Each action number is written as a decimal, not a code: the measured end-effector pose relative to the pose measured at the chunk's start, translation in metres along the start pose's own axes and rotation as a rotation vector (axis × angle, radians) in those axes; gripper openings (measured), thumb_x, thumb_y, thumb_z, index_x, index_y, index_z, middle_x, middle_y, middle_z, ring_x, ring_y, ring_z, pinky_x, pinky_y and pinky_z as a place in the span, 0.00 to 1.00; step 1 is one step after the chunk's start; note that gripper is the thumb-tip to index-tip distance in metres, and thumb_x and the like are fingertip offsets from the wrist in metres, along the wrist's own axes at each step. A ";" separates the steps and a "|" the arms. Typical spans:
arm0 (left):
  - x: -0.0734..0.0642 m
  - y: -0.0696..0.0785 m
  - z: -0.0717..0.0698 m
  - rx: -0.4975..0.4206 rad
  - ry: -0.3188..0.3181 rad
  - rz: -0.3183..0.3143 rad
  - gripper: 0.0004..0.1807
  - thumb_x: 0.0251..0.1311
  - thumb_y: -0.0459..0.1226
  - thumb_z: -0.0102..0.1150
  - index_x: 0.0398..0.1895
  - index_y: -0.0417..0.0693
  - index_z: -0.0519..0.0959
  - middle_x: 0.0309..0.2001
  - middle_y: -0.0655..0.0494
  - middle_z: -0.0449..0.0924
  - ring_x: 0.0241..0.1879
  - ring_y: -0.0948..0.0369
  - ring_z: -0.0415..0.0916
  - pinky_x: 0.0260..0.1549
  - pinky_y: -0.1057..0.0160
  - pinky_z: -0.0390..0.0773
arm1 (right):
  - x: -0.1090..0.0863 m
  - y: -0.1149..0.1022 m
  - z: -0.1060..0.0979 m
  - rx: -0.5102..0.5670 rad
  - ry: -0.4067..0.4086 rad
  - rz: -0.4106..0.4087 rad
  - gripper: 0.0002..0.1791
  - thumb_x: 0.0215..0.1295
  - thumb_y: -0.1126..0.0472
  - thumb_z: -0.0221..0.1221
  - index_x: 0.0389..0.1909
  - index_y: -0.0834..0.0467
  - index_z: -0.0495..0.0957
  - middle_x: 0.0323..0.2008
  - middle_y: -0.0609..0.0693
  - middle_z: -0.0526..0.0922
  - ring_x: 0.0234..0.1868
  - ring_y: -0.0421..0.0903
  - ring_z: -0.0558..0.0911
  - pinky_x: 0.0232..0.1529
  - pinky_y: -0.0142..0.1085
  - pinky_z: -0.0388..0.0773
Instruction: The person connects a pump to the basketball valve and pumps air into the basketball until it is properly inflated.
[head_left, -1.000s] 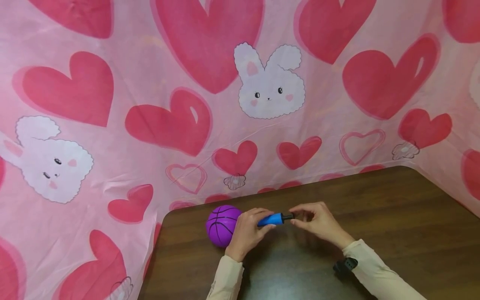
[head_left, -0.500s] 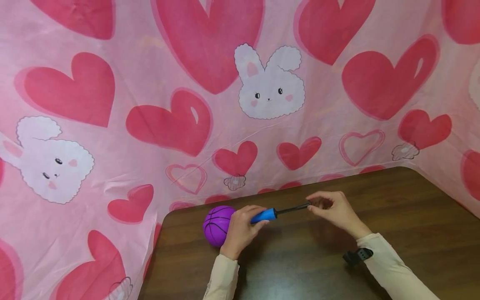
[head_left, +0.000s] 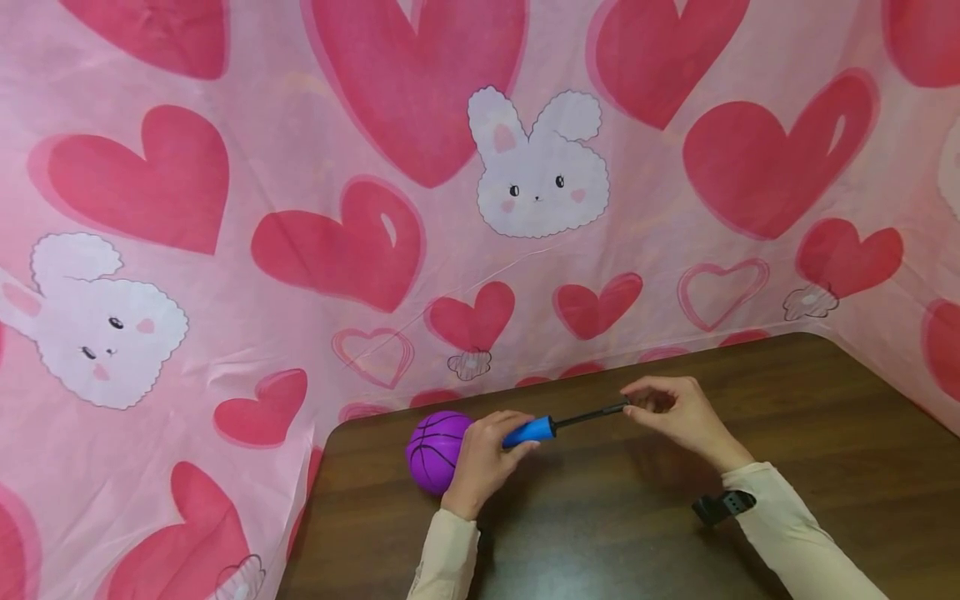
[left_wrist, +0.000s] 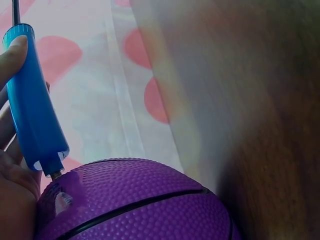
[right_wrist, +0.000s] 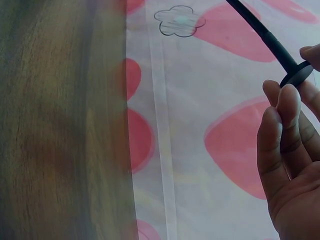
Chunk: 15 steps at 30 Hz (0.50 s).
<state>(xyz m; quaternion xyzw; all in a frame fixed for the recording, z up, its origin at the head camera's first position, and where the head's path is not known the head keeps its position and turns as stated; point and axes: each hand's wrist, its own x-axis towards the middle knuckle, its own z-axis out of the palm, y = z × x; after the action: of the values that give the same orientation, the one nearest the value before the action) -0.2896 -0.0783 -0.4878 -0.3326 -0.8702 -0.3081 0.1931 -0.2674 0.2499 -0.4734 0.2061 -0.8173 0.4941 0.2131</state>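
A purple ball with black basketball lines (head_left: 435, 452) sits at the table's back left. My left hand (head_left: 483, 462) grips the blue barrel of a hand pump (head_left: 531, 432), close beside the ball. In the left wrist view the pump's metal tip (left_wrist: 56, 175) meets the ball (left_wrist: 150, 210) at a pale spot. The black plunger rod (head_left: 588, 416) is drawn out to the right. At its end my right hand (head_left: 686, 421) pinches the black disc-shaped handle (right_wrist: 298, 74) with fingers and thumb.
Both hands work over a dark wooden table (head_left: 795, 433). Behind and around it hangs a pink cloth (head_left: 645, 208) printed with hearts and rabbit faces. A black strapped device (head_left: 723, 506) sits on the right wrist.
My right hand has moved right and slightly up, pulling the plunger rod out of the blue barrel. The left hand and the ball have shifted slightly left.
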 end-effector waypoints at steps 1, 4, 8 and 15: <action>0.000 0.000 0.000 -0.005 -0.003 -0.006 0.19 0.56 0.41 0.78 0.52 0.50 0.89 0.49 0.57 0.91 0.48 0.60 0.88 0.52 0.56 0.87 | 0.000 0.000 0.000 0.002 0.000 0.001 0.14 0.55 0.73 0.73 0.40 0.56 0.88 0.24 0.39 0.84 0.22 0.35 0.77 0.22 0.30 0.76; 0.000 0.001 0.000 -0.013 -0.009 -0.011 0.19 0.56 0.40 0.79 0.52 0.50 0.89 0.49 0.57 0.91 0.49 0.59 0.88 0.52 0.56 0.87 | -0.001 0.000 0.000 0.010 0.002 0.002 0.13 0.55 0.73 0.73 0.40 0.56 0.88 0.24 0.39 0.85 0.22 0.35 0.77 0.22 0.30 0.76; 0.000 0.002 -0.001 -0.005 -0.009 -0.006 0.19 0.57 0.41 0.78 0.52 0.50 0.88 0.49 0.57 0.91 0.49 0.59 0.88 0.52 0.56 0.87 | -0.001 -0.001 0.000 0.029 0.003 0.006 0.13 0.55 0.73 0.73 0.41 0.58 0.88 0.25 0.38 0.85 0.22 0.36 0.78 0.22 0.30 0.77; 0.000 0.001 0.000 -0.006 0.004 0.007 0.19 0.58 0.41 0.77 0.52 0.49 0.88 0.50 0.56 0.91 0.48 0.59 0.88 0.52 0.56 0.87 | -0.001 -0.005 0.003 0.058 -0.005 0.015 0.13 0.57 0.73 0.72 0.43 0.60 0.89 0.27 0.39 0.87 0.23 0.37 0.77 0.23 0.31 0.76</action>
<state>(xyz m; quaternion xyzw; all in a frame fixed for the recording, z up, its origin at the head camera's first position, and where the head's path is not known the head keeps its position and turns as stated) -0.2890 -0.0777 -0.4872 -0.3355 -0.8678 -0.3106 0.1949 -0.2641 0.2452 -0.4718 0.2071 -0.8047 0.5187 0.2012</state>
